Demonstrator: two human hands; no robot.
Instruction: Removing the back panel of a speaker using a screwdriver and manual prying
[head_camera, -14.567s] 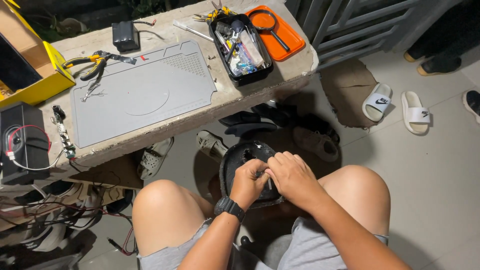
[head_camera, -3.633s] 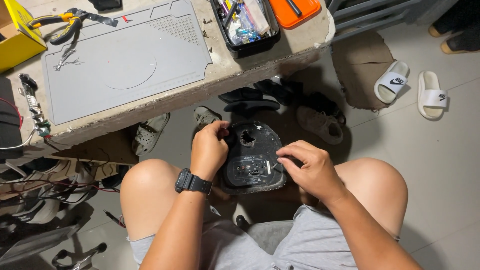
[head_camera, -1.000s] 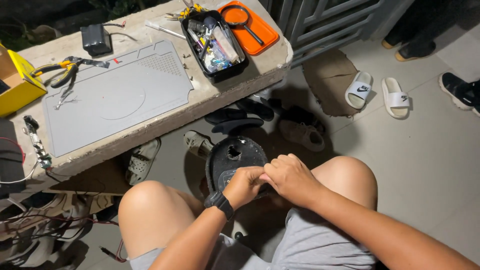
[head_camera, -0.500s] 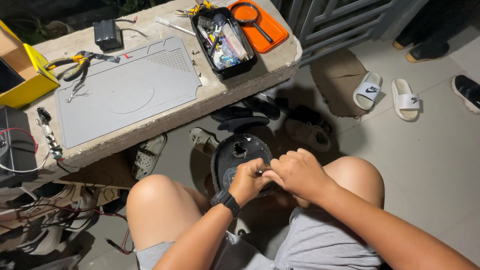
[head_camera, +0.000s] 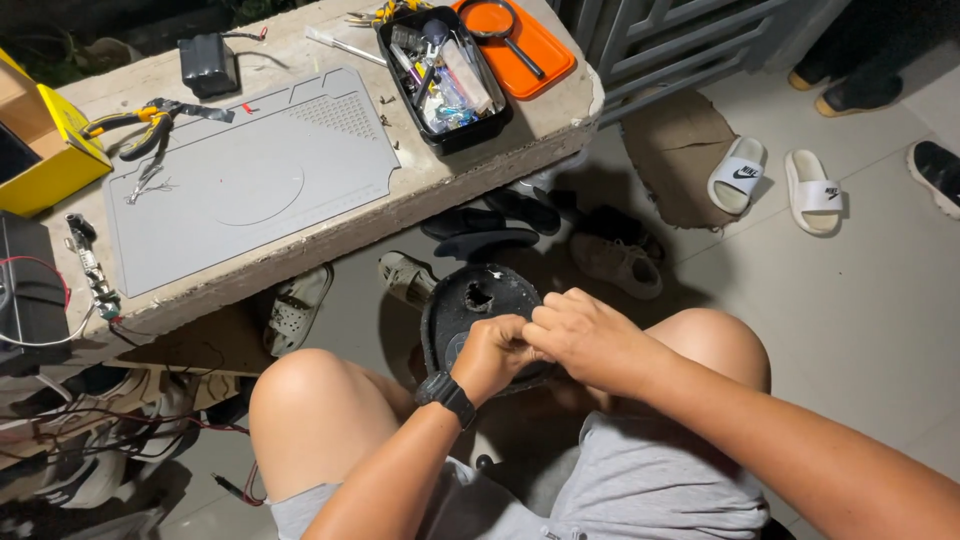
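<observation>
We read this as a makeshift home repair corner, probably a porch or entryway. A rough concrete bench (head_camera: 420, 190) carries a grey work mat (head_camera: 250, 180), pliers (head_camera: 140, 125), a black tray of small parts and tools (head_camera: 445, 75), an orange tray with a magnifier (head_camera: 525, 40) and a yellow box (head_camera: 45, 150). Shoes and white slides (head_camera: 775, 180) lie on the tiled floor (head_camera: 860, 320) (household clutter, not a shop). Loose wires (head_camera: 60, 440) tangle beneath the bench.
</observation>
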